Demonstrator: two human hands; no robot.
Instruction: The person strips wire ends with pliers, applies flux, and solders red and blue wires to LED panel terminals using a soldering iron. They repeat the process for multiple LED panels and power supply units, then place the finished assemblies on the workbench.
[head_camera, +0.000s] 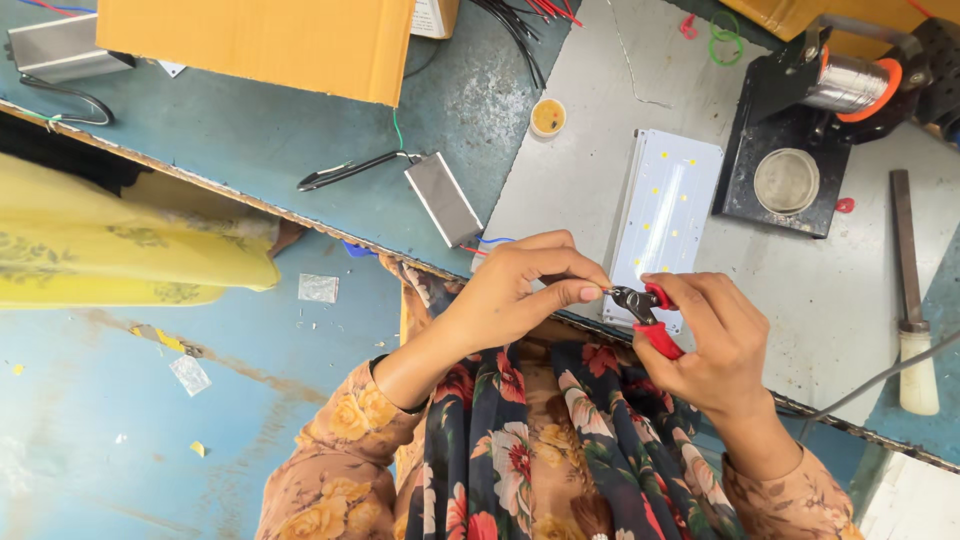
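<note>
Just off the near edge of the workbench (560, 190), red-handled cutters (645, 312) are gripped in the right hand (712, 345), their tip met by something too small to identify, pinched steady in the left hand (520, 290), beside the white light panel (668, 225).

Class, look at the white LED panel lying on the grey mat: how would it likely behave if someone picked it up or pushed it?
The LED panel looks thin, flat and rectangular, so probably stiff and light. Lying flat on the grey mat, it would likely slide, not roll or tip. Its small yellow LED spots look exposed, so they are perhaps easily damaged.
</note>
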